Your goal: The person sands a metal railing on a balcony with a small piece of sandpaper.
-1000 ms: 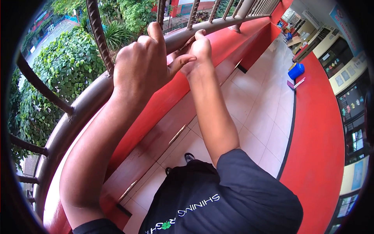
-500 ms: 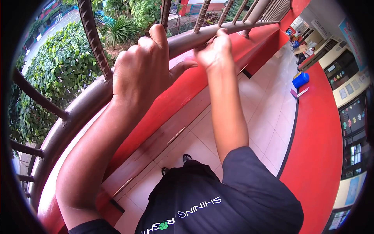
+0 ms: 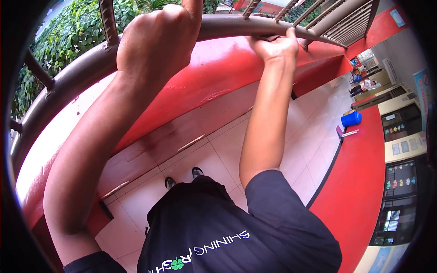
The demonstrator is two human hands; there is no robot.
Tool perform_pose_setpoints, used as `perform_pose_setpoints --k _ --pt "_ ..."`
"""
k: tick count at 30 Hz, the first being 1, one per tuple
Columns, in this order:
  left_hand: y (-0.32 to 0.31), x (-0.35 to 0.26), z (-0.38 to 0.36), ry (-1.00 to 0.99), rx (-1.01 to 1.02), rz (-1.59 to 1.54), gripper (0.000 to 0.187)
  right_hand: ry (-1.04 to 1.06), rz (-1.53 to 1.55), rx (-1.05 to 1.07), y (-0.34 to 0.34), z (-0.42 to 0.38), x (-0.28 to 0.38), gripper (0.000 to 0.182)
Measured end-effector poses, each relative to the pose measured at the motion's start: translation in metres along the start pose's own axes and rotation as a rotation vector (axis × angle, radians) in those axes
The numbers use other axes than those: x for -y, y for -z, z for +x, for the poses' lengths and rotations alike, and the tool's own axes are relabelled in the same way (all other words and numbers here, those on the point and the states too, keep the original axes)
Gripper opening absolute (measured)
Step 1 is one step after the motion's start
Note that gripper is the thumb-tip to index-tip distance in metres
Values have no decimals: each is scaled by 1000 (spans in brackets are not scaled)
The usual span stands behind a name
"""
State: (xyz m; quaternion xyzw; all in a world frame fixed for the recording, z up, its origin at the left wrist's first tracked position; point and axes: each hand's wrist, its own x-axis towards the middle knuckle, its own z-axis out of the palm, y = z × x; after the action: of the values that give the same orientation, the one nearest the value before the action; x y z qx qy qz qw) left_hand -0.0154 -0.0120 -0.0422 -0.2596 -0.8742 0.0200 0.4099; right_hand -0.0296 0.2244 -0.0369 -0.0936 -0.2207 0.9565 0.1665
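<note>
right hand [image 3: 275, 49] had moved farther from my left hand [image 3: 154, 42], so wider spread | metal rail [image 3: 225, 27] ran hand-to-hand, right curled round it | left's fingers hidden, couldn't tell grip lol

There are two hands [image 3: 157, 43], one railing [image 3: 227, 26], two shoes [image 3: 197, 172], apparently one bin [image 3: 351, 119].

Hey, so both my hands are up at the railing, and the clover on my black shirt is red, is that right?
Not quite: the clover on your black shirt is green, not red, as the head view shows. Your left hand and right hand are both up at the railing.
</note>
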Motion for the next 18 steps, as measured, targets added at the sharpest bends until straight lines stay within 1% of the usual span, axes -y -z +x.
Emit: perform_pose_setpoints --k 1,2,3,4,5,6,8,9,10,11,12,13,14,16,17,18 --pt "1 0 -1 -9 -44 19 27 -11 21 -46 -4 -5 6 82" --pt "3 2 0 -16 -94 46 10 -17 10 -41 -1 -10 -5 82" --pt "13 -2 1 19 -42 80 9 -37 20 55 -4 -26 -34 87" --pt "13 0 2 27 -44 87 9 -58 33 148 -3 -42 -56 93" --pt "12 0 2 23 -60 91 8 -172 260 430 25 -48 -64 88" --pt "11 0 0 17 -71 90 8 -179 257 426 24 -34 -53 88" --pt "9 -3 -1 26 -73 85 8 6 365 62 16 12 2 84" --pt "7 -3 -2 32 -63 92 8 -46 349 -7 7 10 20 77" --pt "7 -2 -1 44 -56 104 8 37 216 35 8 12 17 84" --pt "8 -1 -1 38 -67 74 8 63 173 87 15 16 1 92" --pt "11 -2 1 40 -69 76 8 94 139 129 17 2 -29 99" --pt "15 -4 2 51 -83 81 8 -26 34 205 22 -12 -51 112" --pt "16 -4 1 65 -93 88 8 -32 37 203 24 -8 -43 112" --pt "9 -3 1 48 -51 114 8 -143 79 92 29 1 1 109" --pt "7 -2 1 36 -24 142 8 -121 182 141 27 8 22 106" --pt "8 -4 -1 39 -21 136 8 -122 157 -28 20 11 36 102"
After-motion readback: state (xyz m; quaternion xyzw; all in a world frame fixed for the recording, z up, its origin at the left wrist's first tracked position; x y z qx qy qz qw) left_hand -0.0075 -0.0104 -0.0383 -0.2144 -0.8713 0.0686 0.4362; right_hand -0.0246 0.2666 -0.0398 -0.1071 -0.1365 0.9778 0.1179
